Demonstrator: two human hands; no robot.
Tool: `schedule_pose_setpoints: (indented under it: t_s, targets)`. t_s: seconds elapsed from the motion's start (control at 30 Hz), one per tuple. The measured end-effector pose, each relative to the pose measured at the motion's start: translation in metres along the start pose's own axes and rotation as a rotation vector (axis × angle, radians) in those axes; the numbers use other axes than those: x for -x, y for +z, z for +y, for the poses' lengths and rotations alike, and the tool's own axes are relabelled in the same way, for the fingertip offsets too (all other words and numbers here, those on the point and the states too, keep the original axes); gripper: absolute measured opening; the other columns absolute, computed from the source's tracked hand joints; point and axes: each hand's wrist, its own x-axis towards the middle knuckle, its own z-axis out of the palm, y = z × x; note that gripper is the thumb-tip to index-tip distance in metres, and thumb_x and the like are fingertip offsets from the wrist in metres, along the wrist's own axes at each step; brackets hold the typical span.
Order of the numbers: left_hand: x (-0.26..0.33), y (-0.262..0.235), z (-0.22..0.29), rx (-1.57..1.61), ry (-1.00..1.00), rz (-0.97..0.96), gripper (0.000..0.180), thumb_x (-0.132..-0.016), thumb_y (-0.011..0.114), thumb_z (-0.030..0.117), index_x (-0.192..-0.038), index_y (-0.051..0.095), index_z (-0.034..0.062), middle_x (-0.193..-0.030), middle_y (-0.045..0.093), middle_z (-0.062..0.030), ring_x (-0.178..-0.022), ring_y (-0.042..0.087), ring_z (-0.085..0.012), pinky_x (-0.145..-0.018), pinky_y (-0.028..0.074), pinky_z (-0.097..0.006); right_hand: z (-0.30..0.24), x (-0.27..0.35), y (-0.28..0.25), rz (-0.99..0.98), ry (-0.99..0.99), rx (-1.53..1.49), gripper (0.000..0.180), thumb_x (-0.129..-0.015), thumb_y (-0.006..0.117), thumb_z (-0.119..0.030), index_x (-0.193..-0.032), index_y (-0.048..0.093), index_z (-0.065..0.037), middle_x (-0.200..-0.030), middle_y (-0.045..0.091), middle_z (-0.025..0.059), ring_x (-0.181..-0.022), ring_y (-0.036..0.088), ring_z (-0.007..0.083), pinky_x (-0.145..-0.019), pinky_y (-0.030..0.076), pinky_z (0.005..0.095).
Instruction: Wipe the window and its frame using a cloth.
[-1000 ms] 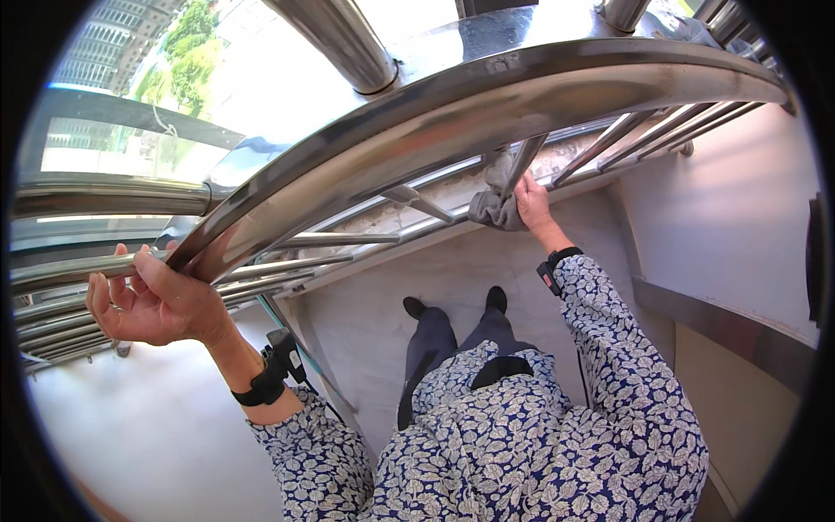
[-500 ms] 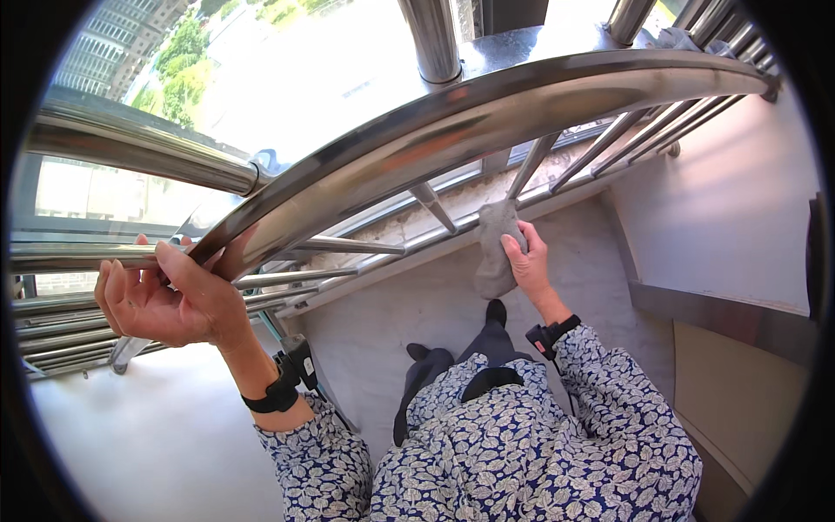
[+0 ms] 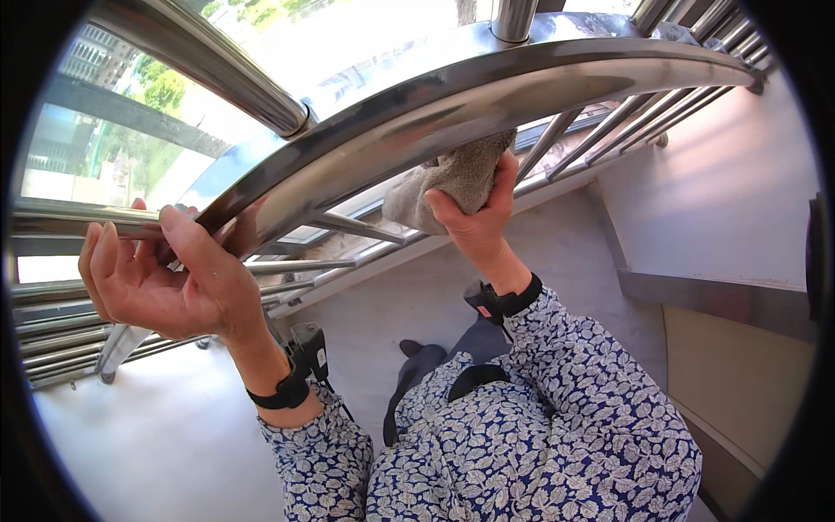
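Observation:
A grey cloth, thick and bunched up, is in my right hand. My thumb lies across its near side, and the cloth's top is against the underside of the broad, shiny curved handrail. At the left, my left hand is closed around the metal rail where the curved handrail meets a straight bar. Its thumb rests on that joint and its fingers curl about the bar, palm toward me; some fingertips are partly hidden.
Thin metal balusters slant below the handrail, and thicker posts rise beyond it. Behind is a bright window with greenery outside. A pale wall with a dark skirting stands at the right. Pale floor lies beneath.
My right hand has lifted the cloth up and to the left, from the lower balusters to the curved handrail's underside. The left hand stays at the rail while the view has shifted slightly.

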Motion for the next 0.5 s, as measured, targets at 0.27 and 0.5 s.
schedule_pose_setpoints:
  t_s: [0.27, 0.5]
  targets:
    - [0.001, 0.003, -0.002, 0.058, -0.015, 0.007, 0.039, -0.08, 0.057, -0.007, -0.113, 0.036, -0.0039, -0.12, 0.037, -0.0178, -0.089, 0.056, -0.0207, -0.071, 0.058, -0.024, 0.11, 0.093, -0.064, -0.147, 0.532, 0.393, 0.055, -0.074, 0.074, -0.022, -0.114, 0.039, -0.005, -0.109, 0.051, 0.0165, -0.099, 0.054, 0.0288, -0.083, 0.044, 0.0354]
    - [-0.003, 0.006, -0.009, 0.001, 0.124, -0.034, 0.039, -0.08, 0.056, -0.004, -0.113, 0.036, -0.0056, -0.12, 0.031, -0.0174, -0.087, 0.055, -0.0187, -0.069, 0.057, -0.02, 0.145, 0.117, -0.07, -0.153, 0.417, 0.762, 0.056, -0.077, 0.071, -0.024, -0.116, 0.038, 0.0, -0.112, 0.051, 0.0202, -0.104, 0.051, 0.0322, -0.087, 0.041, 0.0387]
